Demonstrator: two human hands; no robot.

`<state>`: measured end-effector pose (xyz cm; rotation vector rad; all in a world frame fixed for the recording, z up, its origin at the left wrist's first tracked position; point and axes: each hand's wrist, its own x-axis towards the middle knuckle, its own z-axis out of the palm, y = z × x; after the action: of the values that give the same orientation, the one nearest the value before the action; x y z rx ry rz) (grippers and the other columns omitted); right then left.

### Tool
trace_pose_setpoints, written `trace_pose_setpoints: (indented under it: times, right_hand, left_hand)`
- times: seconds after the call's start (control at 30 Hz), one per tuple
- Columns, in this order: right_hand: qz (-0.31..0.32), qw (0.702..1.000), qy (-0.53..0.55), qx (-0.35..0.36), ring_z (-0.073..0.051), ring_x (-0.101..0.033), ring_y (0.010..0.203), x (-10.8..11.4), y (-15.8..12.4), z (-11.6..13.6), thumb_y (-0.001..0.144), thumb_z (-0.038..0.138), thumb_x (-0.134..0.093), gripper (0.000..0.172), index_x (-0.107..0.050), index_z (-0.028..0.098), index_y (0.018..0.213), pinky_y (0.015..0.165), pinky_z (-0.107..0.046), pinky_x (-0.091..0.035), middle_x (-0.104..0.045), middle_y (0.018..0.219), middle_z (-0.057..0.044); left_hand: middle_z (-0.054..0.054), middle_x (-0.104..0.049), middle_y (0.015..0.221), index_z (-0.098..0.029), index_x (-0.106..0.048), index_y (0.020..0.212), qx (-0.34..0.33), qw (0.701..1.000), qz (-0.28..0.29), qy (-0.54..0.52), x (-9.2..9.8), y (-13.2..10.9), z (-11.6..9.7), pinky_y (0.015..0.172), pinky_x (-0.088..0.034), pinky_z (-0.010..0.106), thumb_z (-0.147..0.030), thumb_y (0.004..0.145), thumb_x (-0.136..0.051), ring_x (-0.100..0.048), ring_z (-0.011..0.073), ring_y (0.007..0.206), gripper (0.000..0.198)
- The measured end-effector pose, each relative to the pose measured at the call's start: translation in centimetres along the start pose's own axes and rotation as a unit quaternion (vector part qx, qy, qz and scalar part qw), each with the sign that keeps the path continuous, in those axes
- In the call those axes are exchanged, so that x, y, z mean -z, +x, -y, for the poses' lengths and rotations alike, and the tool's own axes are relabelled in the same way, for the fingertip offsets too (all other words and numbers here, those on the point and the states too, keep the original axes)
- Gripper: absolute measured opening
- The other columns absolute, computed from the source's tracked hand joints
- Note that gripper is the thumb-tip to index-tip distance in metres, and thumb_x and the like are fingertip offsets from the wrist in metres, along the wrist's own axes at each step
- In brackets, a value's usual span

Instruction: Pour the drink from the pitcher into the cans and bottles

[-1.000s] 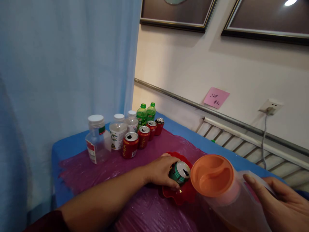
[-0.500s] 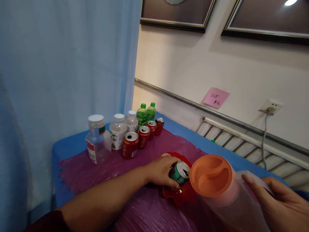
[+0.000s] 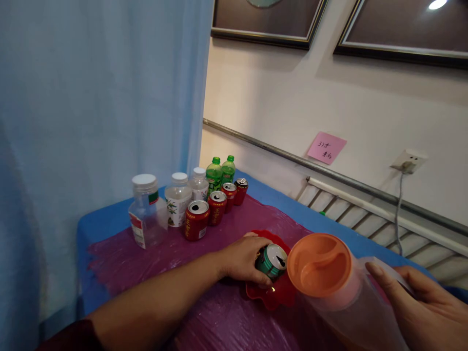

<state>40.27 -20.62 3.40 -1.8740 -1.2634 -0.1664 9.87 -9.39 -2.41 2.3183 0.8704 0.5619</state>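
My left hand (image 3: 244,259) is closed around a green drink can (image 3: 271,263), which leans to the right with its opened top facing the pitcher. Below the can lies a red scalloped dish (image 3: 265,296), partly covered by my hand. In my right hand (image 3: 420,300) is the handle of a translucent pitcher (image 3: 361,317) with an orange lid (image 3: 320,265). The pitcher is tilted left, its lid close beside the can's top. Whether any liquid passes between them, I cannot tell.
Several red cans (image 3: 197,222) stand in a row on the purple plastic sheet (image 3: 146,268). Behind them are clear white-capped bottles, a clear jar (image 3: 146,214) and two green bottles (image 3: 214,174). A blue curtain (image 3: 102,97) hangs left; a radiator (image 3: 343,214) lies along the wall.
Almost nothing differs. The view has shifted very slightly; both hands keep their hold on the can and the pitcher in the same place.
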Motion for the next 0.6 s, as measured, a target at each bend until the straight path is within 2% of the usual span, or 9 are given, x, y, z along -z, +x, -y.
trace_pose_setpoints:
  times: [0.2,0.37,0.5,0.6]
  right_hand:
    - [0.023,0.999,0.028,-0.032,-0.016,-0.054,0.048,0.1,-0.2,0.8,0.071,0.079,-0.065,0.057,-0.068,0.023,0.063,0.040,-0.023,-0.039,-0.051,0.047,0.002]
    - [0.049,0.993,0.094,-0.055,-0.014,-0.047,0.052,-0.4,-0.2,1.1,0.073,0.077,-0.065,0.057,-0.060,0.022,0.061,0.043,-0.022,-0.036,-0.049,0.053,0.003]
    - [0.070,0.978,0.170,-0.095,-0.012,-0.041,0.053,-1.4,0.1,0.3,0.071,0.073,-0.071,0.056,-0.056,0.020,0.061,0.042,-0.021,-0.031,-0.048,0.056,0.003]
    - [0.063,0.958,0.247,-0.132,-0.011,-0.038,0.049,-2.8,0.8,-1.1,0.070,0.071,-0.075,0.056,-0.055,0.019,0.063,0.042,-0.020,-0.031,-0.043,0.054,0.005]
  left_hand:
    - [0.004,-0.072,0.110,-0.024,-0.067,0.115,0.003,1.000,-0.016,-0.024,0.0,0.0,0.2,0.093,-0.048,0.038,-0.051,0.057,-0.089,-0.062,0.0286,0.102,0.068]
    - [0.003,-0.072,0.110,-0.025,-0.068,0.116,0.000,0.999,-0.027,-0.047,0.0,0.0,0.1,0.093,-0.047,0.037,-0.050,0.057,-0.089,-0.063,0.0274,0.102,0.067]
    - [0.003,-0.072,0.113,-0.025,-0.068,0.116,0.000,0.997,-0.045,-0.063,0.1,0.0,0.0,0.098,-0.045,0.038,-0.048,0.056,-0.090,-0.063,0.0277,0.105,0.068]
    - [0.004,-0.072,0.116,-0.025,-0.068,0.115,0.006,0.996,-0.054,-0.068,0.3,0.0,0.0,0.099,-0.045,0.039,-0.045,0.052,-0.093,-0.062,0.0286,0.108,0.071]
